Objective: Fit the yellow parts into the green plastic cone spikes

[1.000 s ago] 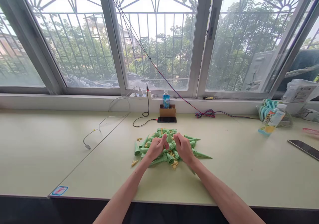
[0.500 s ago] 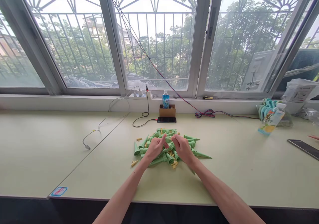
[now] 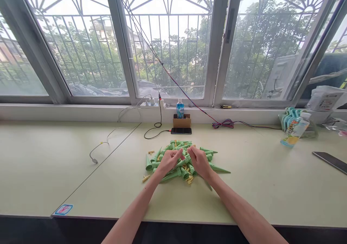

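Note:
A heap of light-green, cone-shaped plastic spikes (image 3: 173,174) lies on the table, mixed with small yellow T-shaped plastic pieces (image 3: 145,178). My left hand (image 3: 170,161) is over the heap's middle, closed on a small green plastic piece (image 3: 184,152) held between thumb and fingers. Close beside it, my right hand (image 3: 199,161) has its fingers curled together near that piece. Whatever the right fingers grip is too small and covered to make out. Both forearms hide part of the heap's near side.
Behind the heap lie a phone (image 3: 181,131) with a cable and a small cardboard box (image 3: 181,122) near a blue bottle (image 3: 180,109). To the right are a drink bottle (image 3: 295,130) and another phone (image 3: 330,161). A white cable (image 3: 94,160) lies left on the table (image 3: 114,186).
My hands have drawn slightly apart at the fingertips, and the left fingers have turned a little. At the right edge, another person's fingers have left the view.

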### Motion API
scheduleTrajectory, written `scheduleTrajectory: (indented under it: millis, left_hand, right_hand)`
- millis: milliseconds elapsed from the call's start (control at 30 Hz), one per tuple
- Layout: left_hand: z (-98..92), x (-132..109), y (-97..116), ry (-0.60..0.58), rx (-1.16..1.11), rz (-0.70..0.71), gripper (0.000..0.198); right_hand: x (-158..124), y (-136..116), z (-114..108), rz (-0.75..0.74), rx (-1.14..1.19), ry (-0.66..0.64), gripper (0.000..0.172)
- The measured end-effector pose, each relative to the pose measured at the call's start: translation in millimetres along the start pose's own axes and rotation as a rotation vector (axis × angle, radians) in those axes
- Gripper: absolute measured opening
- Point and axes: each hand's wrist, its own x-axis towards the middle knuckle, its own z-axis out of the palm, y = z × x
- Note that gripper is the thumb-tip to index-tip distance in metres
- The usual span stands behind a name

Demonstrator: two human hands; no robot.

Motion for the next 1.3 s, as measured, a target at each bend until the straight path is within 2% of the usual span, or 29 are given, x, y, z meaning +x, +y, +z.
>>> scheduleTrajectory:
  millis: [267,500,700,867,1133,1300]
  left_hand:
    - [-2.4,-0.9,2.5,-0.087,-0.004,-0.056,0.054]
    - [-2.1,-4.8,10.3,-0.077,-0.037,-0.018,0.038]
    - [-0.9,-4.7,6.7,0.012,0.054,0.068,0.036]
    - [2.8,-3.9,2.2,0.042,0.105,0.144,0.041]
    - [4.5,-2.8,2.7,0.096,0.113,0.165,0.044]
    - [4.0,0.0,-0.8,0.142,0.103,0.163,0.035]
  right_hand:
    - [0.4,1.9,-1.6,0.002,-0.013,-0.003,0.033]
    - [0.2,5.7,-0.9,0.013,-0.077,0.016,0.036]
    - [0.2,6.9,0.0,0.032,-0.099,0.015,0.038]
    - [0.5,6.4,0.9,0.066,-0.105,0.000,0.041]
    - [0.2,5.2,4.9,0.094,-0.081,0.046,0.040]
    - [-0.3,0.6,4.6,0.080,-0.071,0.072,0.039]
